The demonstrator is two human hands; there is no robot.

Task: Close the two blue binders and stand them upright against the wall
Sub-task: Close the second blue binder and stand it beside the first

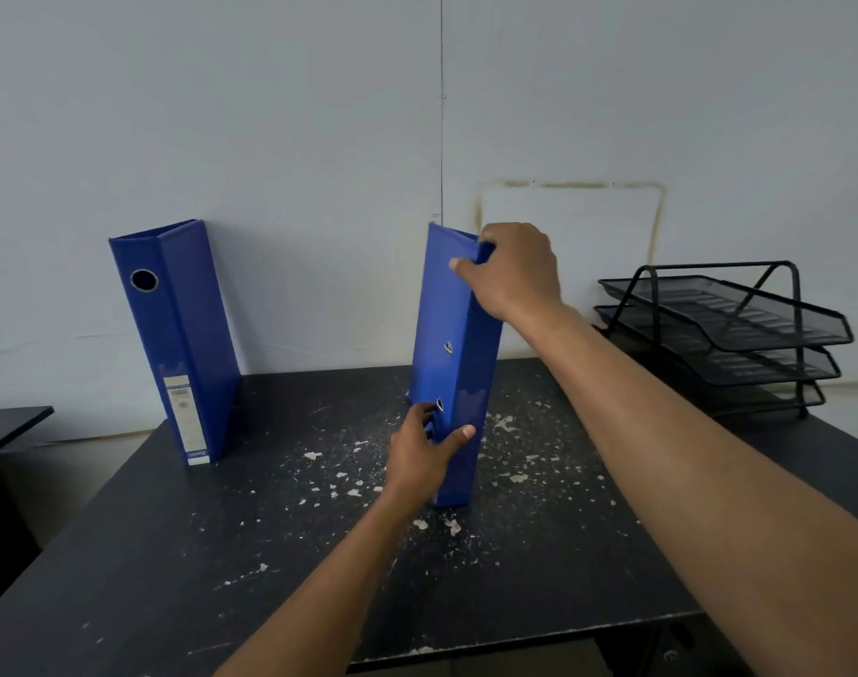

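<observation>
The right hand (512,268) is closed over the top corner of the nearer blue binder (454,364), fingers curled over its upper edge, while the left hand (424,454) is wrapped around the lower part of its spine, thumb laid across the front. The binder is thus held shut between both hands, upright near the middle of the black table (539,554).

The fingertips of the right hand are hidden behind the binder's top, and whether its bottom edge rests fully on the table cannot be told, since the left hand covers part of it. The label on the second blue binder (180,334) is too blurred to be read.

The table top is scuffed and speckled with pale flakes. It is set against a grey-white wall (295,139) marked by a vertical seam and a brownish rectangular stain. A black mesh tray stack (725,334) is seen at the right, near the wall.

The held binder's long axis is nearly vertical, its top tilted slightly away and to the left. The second binder is stood closed at the left, spine facing the camera, its top leaned back against the wall.
</observation>
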